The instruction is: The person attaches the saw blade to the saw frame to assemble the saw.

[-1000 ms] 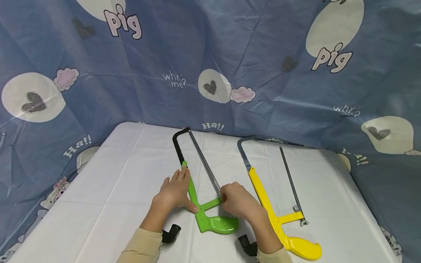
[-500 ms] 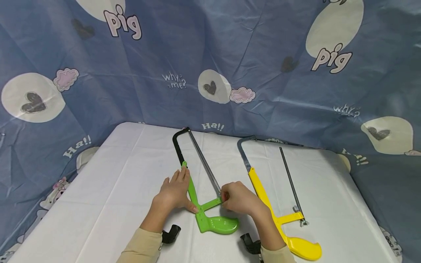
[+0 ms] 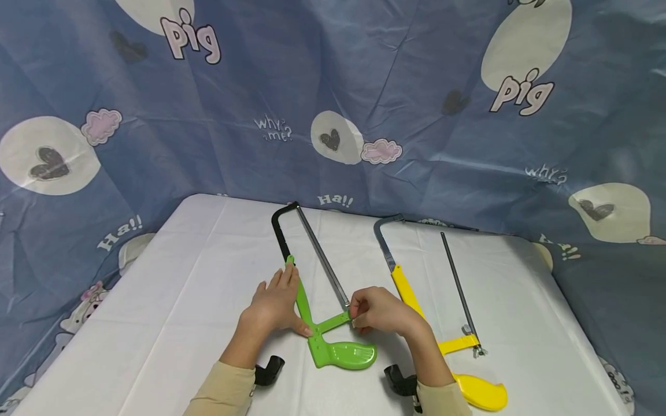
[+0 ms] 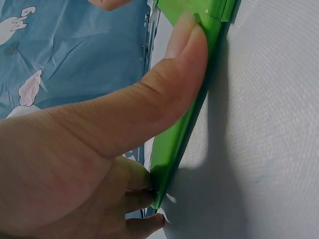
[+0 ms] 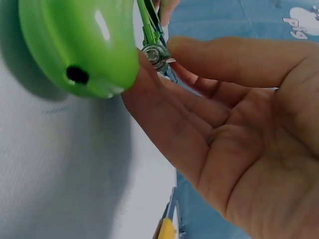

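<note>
Head view: the green saw [image 3: 305, 309] lay on the white surface [image 3: 208, 289], its tip at the far edge.
Left hand [image 3: 276, 303]: fingers spread — it pressed the saw's frame.
Right hand [image 3: 382, 312]: thumb and fingers pinched the wing nut [image 5: 156, 55].
Yellow saw [image 3: 408, 292]: lay nearer the right edge — partly hidden by the right arm [image 3: 430, 358].

Blue fabric [image 3: 291, 69] behind and at both sides, creased, faint sheen. Prints on it: pale rounded shapes [image 3: 348, 138], dark hearts [image 3: 330, 140], pink clouds [image 3: 381, 151], lettering "pig" [image 3: 522, 92], "why me?" [image 3: 273, 128], "Ha!!" [image 3: 335, 200]. Bench [image 3: 156, 323] draped in white cloth [image 3: 536, 323], long fold line down left part. Light soft; fabric darker toward right.
</note>
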The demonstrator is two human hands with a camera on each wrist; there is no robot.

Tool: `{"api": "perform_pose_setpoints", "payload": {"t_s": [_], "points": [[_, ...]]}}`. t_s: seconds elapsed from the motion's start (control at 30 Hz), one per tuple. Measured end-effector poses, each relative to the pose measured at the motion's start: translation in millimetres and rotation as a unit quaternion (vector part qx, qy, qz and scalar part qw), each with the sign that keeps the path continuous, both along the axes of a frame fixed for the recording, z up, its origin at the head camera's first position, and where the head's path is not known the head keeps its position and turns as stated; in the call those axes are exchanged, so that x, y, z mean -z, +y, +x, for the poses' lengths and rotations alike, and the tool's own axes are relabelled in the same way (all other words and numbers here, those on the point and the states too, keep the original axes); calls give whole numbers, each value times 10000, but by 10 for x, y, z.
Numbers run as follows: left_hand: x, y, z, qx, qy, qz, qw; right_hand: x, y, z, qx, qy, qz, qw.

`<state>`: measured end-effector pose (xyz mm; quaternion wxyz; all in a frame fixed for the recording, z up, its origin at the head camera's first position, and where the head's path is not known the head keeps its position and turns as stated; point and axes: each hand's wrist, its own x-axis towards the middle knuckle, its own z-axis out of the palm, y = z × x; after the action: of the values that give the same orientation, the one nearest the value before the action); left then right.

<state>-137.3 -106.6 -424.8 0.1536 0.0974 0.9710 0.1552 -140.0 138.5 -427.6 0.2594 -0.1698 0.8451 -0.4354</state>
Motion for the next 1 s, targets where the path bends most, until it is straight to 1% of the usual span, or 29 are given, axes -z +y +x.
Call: {"api": "perform_pose_setpoints", "payload": {"t_s": [0.27, 0.43, 0.77, 1.0], "points": [[4, -2, 1, -15, -10, 52, 10000, 62, 60, -28, -43, -591, -554, 9967], [8, -4, 2, -15, -19, 90, 10000, 80, 81, -26, -196, -818, -817, 9931], [27, -4, 2, -1, -26, 53, 10000, 169, 120, -65, -325, -1004, -962, 9897], [53, 0, -1, 4, 10, 35, 10000, 181, 125, -73, -388, -943, -977, 9900]]}}
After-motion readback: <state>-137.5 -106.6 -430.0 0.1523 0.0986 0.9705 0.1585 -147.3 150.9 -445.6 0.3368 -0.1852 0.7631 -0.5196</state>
